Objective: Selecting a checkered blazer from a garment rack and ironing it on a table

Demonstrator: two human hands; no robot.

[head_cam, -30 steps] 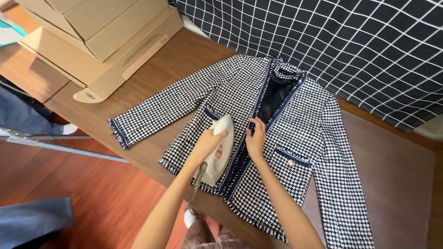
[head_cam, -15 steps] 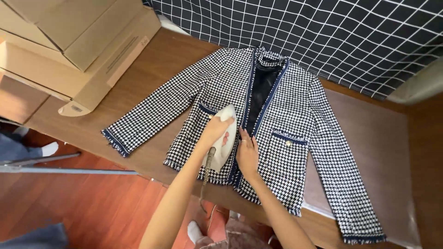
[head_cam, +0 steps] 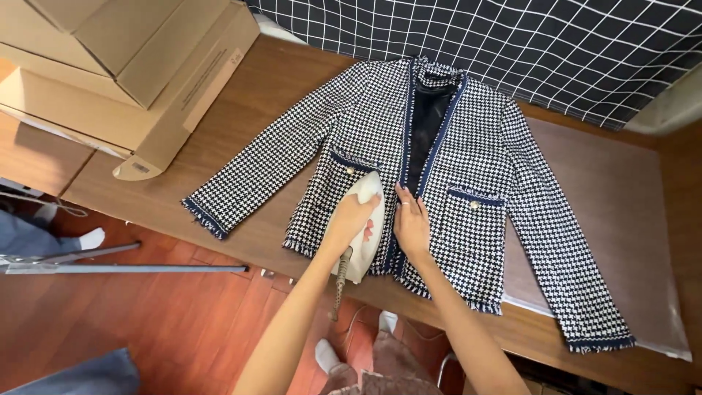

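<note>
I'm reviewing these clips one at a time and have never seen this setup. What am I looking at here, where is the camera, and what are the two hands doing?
There is no machine here: a person wears a camera on the head, so the one view looks down at their own bare arms. On the wooden table lies a black-and-white houndstooth jacket with navy trim, spread flat, front up. The left hand grips a white iron that rests on the jacket's lower front panel, its cord hanging off the table edge. The right hand lies flat on the cloth beside the iron, near the front opening. Cardboard boxes sit at the table's far left, and a dark grid-patterned cloth lies behind the jacket.
</note>
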